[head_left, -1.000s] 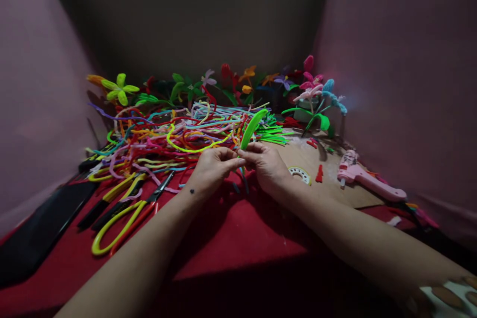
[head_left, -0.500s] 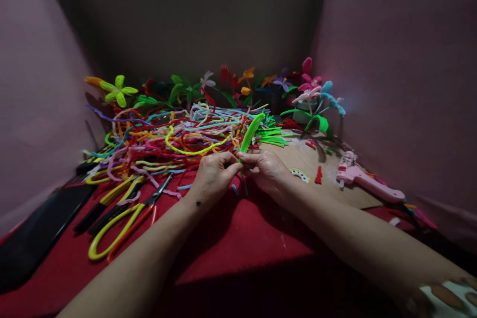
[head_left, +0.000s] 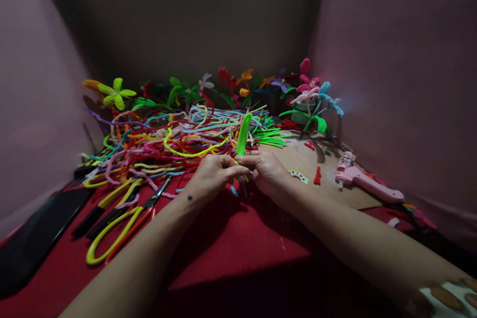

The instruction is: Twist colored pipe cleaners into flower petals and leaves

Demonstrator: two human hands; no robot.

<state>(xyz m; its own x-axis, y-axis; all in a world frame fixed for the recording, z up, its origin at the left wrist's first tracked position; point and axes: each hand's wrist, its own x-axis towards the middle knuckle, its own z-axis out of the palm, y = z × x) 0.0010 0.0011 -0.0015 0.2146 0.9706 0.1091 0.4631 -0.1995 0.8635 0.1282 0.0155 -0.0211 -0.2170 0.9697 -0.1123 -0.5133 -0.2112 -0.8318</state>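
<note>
Messily, pipe cleaners (head_left: 201,131) sprawl behind the held green leaf (head_left: 243,134).

This is a handicraft corner, a small workshop spot; whether it sits inside a home cannot be told. With the red-covered table (head_left: 238,248) as a clock, twelve at its far edge, a tangle of colourful fuzzy stems (head_left: 186,127) lies around ten and fuzzy flowers (head_left: 245,76) line the back from ten to one. Scissors (head_left: 148,203) lie toward eight, and a pink glue gun (head_left: 367,184) rests on cardboard (head_left: 328,174) at three.
</note>
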